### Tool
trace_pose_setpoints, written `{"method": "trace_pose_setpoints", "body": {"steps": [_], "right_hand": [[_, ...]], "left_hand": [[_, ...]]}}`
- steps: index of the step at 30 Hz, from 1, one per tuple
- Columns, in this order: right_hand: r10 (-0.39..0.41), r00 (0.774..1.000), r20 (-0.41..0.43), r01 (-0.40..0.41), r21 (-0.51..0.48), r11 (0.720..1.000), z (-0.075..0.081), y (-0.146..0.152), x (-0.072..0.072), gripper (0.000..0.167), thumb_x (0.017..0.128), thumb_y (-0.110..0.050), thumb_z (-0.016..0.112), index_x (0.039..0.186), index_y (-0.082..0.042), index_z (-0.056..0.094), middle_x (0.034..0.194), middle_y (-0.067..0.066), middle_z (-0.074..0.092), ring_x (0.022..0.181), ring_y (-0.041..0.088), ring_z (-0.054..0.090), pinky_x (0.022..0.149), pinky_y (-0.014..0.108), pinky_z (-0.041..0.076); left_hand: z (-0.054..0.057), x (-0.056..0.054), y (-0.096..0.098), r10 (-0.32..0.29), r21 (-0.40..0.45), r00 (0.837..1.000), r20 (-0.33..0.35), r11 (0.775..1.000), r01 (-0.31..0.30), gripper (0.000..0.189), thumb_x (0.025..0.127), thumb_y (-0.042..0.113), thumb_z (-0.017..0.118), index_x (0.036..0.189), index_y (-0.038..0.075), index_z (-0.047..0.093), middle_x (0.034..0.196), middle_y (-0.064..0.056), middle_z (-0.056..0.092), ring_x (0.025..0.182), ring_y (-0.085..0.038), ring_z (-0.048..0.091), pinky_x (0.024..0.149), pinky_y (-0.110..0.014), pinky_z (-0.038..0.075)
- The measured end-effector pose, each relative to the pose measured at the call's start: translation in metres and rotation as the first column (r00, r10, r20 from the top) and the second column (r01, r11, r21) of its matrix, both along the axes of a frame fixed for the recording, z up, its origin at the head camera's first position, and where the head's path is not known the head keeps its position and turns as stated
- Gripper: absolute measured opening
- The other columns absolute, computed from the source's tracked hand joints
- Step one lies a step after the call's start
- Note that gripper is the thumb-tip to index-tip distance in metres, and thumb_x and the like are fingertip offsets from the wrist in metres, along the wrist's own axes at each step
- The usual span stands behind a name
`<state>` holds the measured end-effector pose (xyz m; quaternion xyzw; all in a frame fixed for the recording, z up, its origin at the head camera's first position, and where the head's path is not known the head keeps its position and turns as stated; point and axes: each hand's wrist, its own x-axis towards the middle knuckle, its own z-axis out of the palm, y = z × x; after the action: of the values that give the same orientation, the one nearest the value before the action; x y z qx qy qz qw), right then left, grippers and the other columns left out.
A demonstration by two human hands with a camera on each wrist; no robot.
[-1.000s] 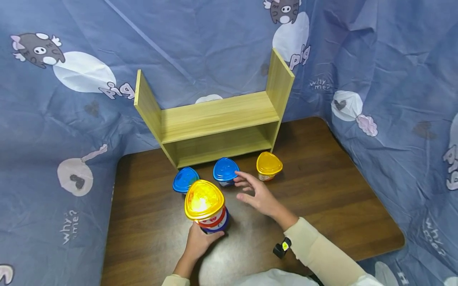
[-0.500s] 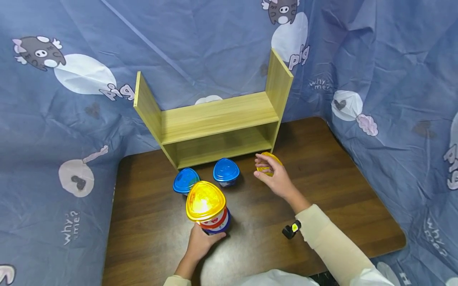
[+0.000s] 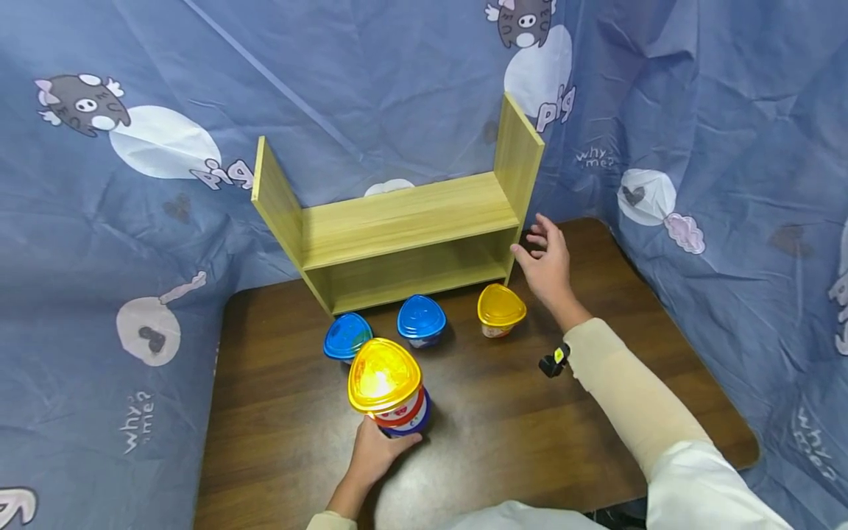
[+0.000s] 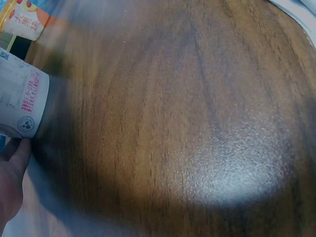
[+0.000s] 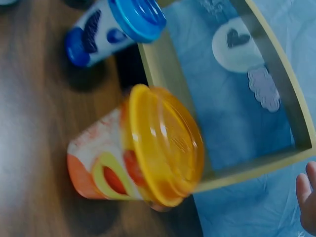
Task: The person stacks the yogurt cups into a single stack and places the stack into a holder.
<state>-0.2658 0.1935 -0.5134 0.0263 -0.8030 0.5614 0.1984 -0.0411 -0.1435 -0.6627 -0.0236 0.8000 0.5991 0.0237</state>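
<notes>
In the head view my left hand (image 3: 373, 450) grips the lower part of a plastic tub (image 3: 386, 375) with a glossy yellow lid and red and dark-blue bands beneath. The left wrist view catches its fingers (image 4: 19, 157) at the edge of a white printed side (image 4: 23, 94). My right hand (image 3: 548, 269) is beside the right end of a wooden shelf (image 3: 407, 213), its fingers spread and holding nothing. Just left of that hand stands a second yellow-lidded tub (image 3: 500, 305); the right wrist view shows orange and fruit print on its side.
Two blue-lidded tubs, one at the middle (image 3: 421, 318) and one at the left (image 3: 347, 336), stand in front of the shelf. All rest on a brown wooden table (image 3: 530, 427). Blue printed cloth (image 3: 397, 88) hangs behind and at both sides.
My right hand has moved right and away from me, from beside the middle blue-lidded tub, across the yellow-lidded one, to the shelf's right end. My left hand keeps its grip on the tub.
</notes>
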Motion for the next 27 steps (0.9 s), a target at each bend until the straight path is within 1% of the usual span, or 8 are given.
{"method": "trace_pose_setpoints", "body": {"steps": [1,2,7,8,9,10,16,27], "right_hand": [[0.004,1.0,0.002,-0.004,0.0,1.0,0.0,0.002,-0.005,0.069,0.09,-0.011,0.076,0.15,-0.005,0.042,0.135,0.02,0.051,0.12,0.032,0.057,0.095,0.051,0.048],[0.008,1.0,0.008,-0.008,0.001,1.0,0.001,0.004,-0.009,0.071,0.091,-0.012,0.076,0.152,-0.007,0.04,0.137,0.02,0.05,0.122,0.032,0.056,0.097,0.052,0.048],[0.021,0.998,0.054,-0.021,-0.006,1.0,0.001,0.007,-0.028,0.076,0.093,-0.017,0.075,0.156,-0.008,0.034,0.145,0.02,0.048,0.127,0.034,0.054,0.101,0.053,0.047],[0.023,0.998,0.066,-0.022,-0.011,1.0,0.002,0.007,-0.031,0.077,0.093,-0.018,0.074,0.157,-0.008,0.033,0.146,0.02,0.048,0.128,0.035,0.054,0.101,0.052,0.047],[0.023,0.997,0.075,-0.022,-0.016,1.0,0.002,0.006,-0.033,0.077,0.093,-0.019,0.074,0.157,-0.008,0.032,0.147,0.02,0.048,0.128,0.035,0.054,0.101,0.052,0.047],[0.025,0.996,0.084,-0.024,-0.018,1.0,0.003,0.006,-0.035,0.077,0.094,-0.02,0.074,0.157,-0.009,0.032,0.148,0.019,0.048,0.129,0.035,0.053,0.101,0.051,0.047],[0.073,0.991,0.11,-0.067,-0.058,0.996,0.003,0.003,-0.045,0.07,0.097,-0.024,0.071,0.157,-0.014,0.035,0.146,0.014,0.051,0.127,0.03,0.055,0.1,0.047,0.048],[0.113,0.986,0.126,-0.091,-0.168,0.982,0.0,0.0,-0.055,0.052,0.097,-0.016,0.069,0.145,-0.004,0.053,0.137,0.022,0.057,0.129,0.034,0.055,0.103,0.042,0.048]], "left_hand": [[0.001,0.0,0.001,0.002,0.0,1.0,0.009,1.0,-0.002,0.087,0.064,0.014,0.097,0.137,0.02,0.05,0.128,0.003,0.063,0.117,-0.019,0.061,0.105,-0.049,0.045],[0.006,0.001,0.002,0.001,-0.002,1.0,0.015,1.0,-0.001,0.086,0.065,0.013,0.097,0.137,0.019,0.05,0.128,0.002,0.063,0.117,-0.019,0.061,0.105,-0.049,0.045],[0.006,0.002,0.001,-0.001,-0.016,1.0,0.012,1.0,0.001,0.085,0.065,0.014,0.097,0.137,0.019,0.05,0.128,0.003,0.063,0.116,-0.018,0.061,0.104,-0.048,0.046],[0.005,0.002,0.0,-0.003,-0.02,1.0,0.001,1.0,0.003,0.085,0.065,0.016,0.097,0.136,0.02,0.051,0.127,0.005,0.064,0.115,-0.016,0.061,0.103,-0.048,0.047],[-0.001,0.002,-0.001,-0.002,-0.02,1.0,-0.003,1.0,0.002,0.086,0.065,0.018,0.097,0.136,0.022,0.05,0.127,0.006,0.063,0.115,-0.015,0.061,0.103,-0.048,0.047],[0.0,0.002,-0.001,-0.003,-0.021,1.0,0.0,1.0,0.003,0.085,0.065,0.018,0.097,0.136,0.021,0.05,0.127,0.006,0.063,0.115,-0.015,0.061,0.103,-0.047,0.047],[0.001,0.001,-0.002,-0.001,-0.016,1.0,0.018,1.0,0.001,0.086,0.064,0.017,0.098,0.136,0.021,0.051,0.127,0.005,0.063,0.115,-0.017,0.061,0.104,-0.048,0.046],[0.0,0.001,-0.002,-0.004,0.011,1.0,0.0,1.0,0.004,0.086,0.063,0.014,0.098,0.136,0.023,0.051,0.126,0.006,0.064,0.115,-0.016,0.061,0.103,-0.046,0.047]]}}
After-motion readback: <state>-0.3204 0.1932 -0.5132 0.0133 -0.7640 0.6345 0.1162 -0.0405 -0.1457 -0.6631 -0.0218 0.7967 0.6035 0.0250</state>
